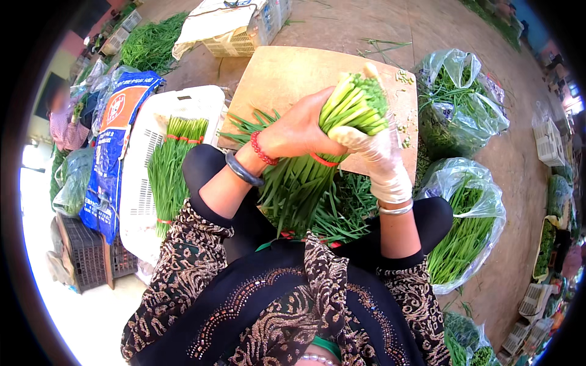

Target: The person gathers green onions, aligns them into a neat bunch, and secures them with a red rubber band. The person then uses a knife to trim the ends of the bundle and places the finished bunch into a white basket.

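Note:
A thick bunch of garlic chives [355,107], its pale cut ends up and its leaves hanging towards my lap, is held between both hands. My bare left hand [304,123] wraps the bunch just above a red band [324,160]. My right hand [366,142], in a whitish glove, presses against the far right side of the stems, its fingers partly hidden behind them. Beneath lies a wooden board [279,68] with small cut bits at its right edge and loose leaves at its left. More green leaves [350,206] lie in my lap.
At left, a white plastic crate [142,164] holds banded chives [171,169], beside a blue printed sack [110,151]. Plastic bags of greens [462,114] [467,228] stand at right. Beyond the board are a covered crate [233,43] and a heap of greens [151,41]. A person [68,123] sits far left.

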Demonstrator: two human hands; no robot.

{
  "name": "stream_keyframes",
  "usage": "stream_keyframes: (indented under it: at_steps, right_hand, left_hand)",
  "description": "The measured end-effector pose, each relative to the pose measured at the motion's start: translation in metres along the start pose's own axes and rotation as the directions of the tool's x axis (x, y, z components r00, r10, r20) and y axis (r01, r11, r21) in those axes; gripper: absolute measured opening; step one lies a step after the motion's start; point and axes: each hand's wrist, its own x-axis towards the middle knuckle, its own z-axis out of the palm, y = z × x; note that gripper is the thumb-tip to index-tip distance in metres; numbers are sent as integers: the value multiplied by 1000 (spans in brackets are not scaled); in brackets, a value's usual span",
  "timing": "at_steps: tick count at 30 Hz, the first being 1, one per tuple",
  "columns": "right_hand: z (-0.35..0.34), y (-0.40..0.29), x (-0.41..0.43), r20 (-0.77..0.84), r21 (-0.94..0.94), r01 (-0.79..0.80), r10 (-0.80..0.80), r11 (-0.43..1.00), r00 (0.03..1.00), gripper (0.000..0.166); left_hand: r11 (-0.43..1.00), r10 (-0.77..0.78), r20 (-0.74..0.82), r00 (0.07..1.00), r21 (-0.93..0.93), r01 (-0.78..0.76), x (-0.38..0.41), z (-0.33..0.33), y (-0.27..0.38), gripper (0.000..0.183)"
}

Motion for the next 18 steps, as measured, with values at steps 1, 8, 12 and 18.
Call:
stream_keyframes:
  at_steps: [1,8,12,18]
  right_hand:
    - [2,5,-3,-28,-41,-14,13,999,1000,95]
    - [17,22,-26,-190,-201,23,-62,979,980,57]
    - [28,18,-25,-181,-210,54,-93,976,979,60]
    - [51,8,-20,-87,-154,28,-42,988,995,84]
  left_hand:
    - [999,18,-22,1000,34,-17,-5,4,-3,71]
    - [1000,16,-15,1000,15,-15,-25,15,-20,71]
    - [998,51,-14,999,26,-50,-35,7,-16,79]
    - [982,137,-145,980,147,-115,-43,8,-29,88]
